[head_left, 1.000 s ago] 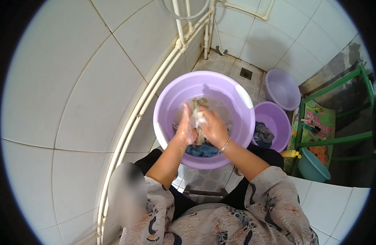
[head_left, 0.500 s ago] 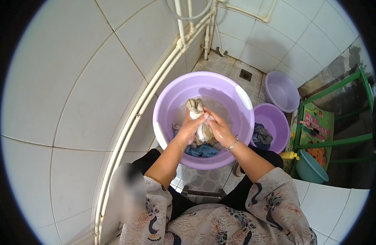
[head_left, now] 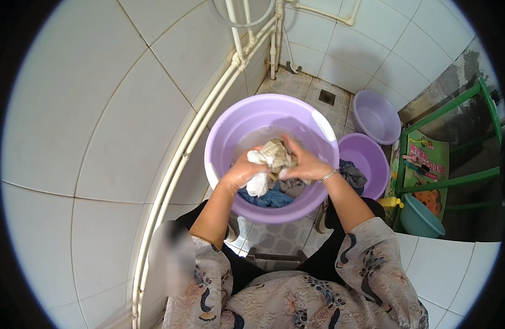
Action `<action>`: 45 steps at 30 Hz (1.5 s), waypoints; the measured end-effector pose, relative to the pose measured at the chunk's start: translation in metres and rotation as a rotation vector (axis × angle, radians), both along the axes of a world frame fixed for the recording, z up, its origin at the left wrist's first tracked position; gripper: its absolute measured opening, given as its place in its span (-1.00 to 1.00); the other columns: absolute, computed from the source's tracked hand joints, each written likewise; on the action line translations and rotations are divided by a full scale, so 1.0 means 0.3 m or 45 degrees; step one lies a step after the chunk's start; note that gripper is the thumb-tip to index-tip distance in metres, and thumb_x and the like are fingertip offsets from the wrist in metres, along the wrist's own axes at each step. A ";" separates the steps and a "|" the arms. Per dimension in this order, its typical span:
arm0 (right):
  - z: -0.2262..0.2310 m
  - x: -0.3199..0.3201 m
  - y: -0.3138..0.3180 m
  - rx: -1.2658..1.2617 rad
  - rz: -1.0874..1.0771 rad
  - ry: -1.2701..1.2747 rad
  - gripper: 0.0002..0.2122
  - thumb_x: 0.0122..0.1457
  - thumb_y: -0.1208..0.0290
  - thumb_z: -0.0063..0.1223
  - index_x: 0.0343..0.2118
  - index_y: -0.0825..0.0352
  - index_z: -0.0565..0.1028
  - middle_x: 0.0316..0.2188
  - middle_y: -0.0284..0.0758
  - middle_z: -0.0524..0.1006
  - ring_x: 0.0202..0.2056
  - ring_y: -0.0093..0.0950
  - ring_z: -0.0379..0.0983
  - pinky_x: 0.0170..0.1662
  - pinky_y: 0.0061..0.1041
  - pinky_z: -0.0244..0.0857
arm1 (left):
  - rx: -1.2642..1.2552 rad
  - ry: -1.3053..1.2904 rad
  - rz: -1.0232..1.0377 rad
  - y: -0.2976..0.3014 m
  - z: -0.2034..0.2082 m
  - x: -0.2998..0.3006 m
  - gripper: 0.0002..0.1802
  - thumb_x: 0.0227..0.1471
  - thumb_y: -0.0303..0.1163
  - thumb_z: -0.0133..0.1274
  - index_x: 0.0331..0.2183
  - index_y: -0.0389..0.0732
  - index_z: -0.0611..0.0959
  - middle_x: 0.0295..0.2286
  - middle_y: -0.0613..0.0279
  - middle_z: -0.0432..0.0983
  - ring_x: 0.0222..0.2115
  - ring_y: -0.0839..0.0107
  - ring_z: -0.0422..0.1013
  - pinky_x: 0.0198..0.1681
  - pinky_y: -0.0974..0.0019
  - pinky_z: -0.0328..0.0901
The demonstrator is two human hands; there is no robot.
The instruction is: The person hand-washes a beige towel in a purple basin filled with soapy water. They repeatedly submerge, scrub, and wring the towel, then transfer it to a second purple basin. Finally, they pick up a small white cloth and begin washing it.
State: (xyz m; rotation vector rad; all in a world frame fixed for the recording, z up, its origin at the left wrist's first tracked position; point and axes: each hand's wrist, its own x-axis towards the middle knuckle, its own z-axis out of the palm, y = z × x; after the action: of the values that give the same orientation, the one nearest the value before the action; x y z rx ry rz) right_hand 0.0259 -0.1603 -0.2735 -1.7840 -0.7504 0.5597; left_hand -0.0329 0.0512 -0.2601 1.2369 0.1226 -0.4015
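White tiled walls [head_left: 110, 120] stand around a purple tub [head_left: 219, 131]. Inside it, the left hand [head_left: 242, 171] grasps a white-and-beige cloth [head_left: 275, 153]; the right hand [head_left: 310, 163] curves at its right side, whether gripping one cannot tell. Blue cloth [head_left: 270, 198] lies beneath.

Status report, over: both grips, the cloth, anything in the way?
Left grip holding beige-and-white cloth; right grip cupped at its right side. Cloth bunched, over large purple basin. Nothing visibly blocking; blue cloth close below.
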 end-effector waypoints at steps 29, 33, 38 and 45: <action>-0.070 -0.144 0.228 0.049 -0.631 -0.779 -0.48 -0.04 0.31 0.10 -0.01 0.39 0.22 -0.06 0.03 0.27 -0.09 -0.02 0.23 0.01 -0.18 0.12 | -0.633 0.249 0.726 -0.130 -0.173 0.036 -0.56 0.21 -0.13 -0.33 -0.11 -0.26 0.42 -0.22 0.10 0.42 -0.20 0.24 0.39 -0.13 0.24 0.34; -0.099 -0.093 0.212 0.151 -0.763 -0.175 -0.51 0.06 0.27 0.06 0.00 0.39 0.20 -0.09 -0.01 0.31 -0.06 -0.13 0.27 0.02 -0.27 0.14 | -0.138 0.262 0.636 -0.128 -0.114 0.040 -0.52 0.14 -0.14 -0.13 -0.05 -0.34 0.36 -0.22 0.10 0.42 -0.22 0.32 0.38 -0.14 0.27 0.32; 0.051 0.022 0.058 -0.015 -0.099 0.119 -0.45 -0.11 0.42 0.21 -0.02 0.36 0.26 -0.18 -0.18 0.39 -0.11 -0.32 0.33 0.01 -0.41 0.19 | 0.368 -0.162 0.224 -0.023 -0.057 -0.016 -0.51 0.01 -0.33 0.07 -0.02 -0.26 0.37 -0.20 0.16 0.42 -0.20 0.38 0.35 -0.10 0.33 0.27; -0.043 -0.020 -0.077 -0.353 0.145 -0.173 -0.54 -0.21 0.53 0.19 -0.12 0.31 0.41 -0.17 -0.18 0.40 -0.08 -0.23 0.31 0.02 -0.41 0.18 | 0.927 -0.266 -0.436 0.064 -0.099 -0.131 -0.13 -0.08 0.23 -0.03 0.10 -0.18 0.25 0.06 -0.07 0.13 0.15 0.10 -0.01 0.17 0.11 -0.05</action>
State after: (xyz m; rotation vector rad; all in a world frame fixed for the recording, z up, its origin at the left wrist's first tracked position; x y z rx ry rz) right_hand 0.0198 -0.1835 -0.2862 -2.0602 -0.9076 0.6479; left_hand -0.0723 0.0703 -0.2898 2.0234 -0.1407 -0.5429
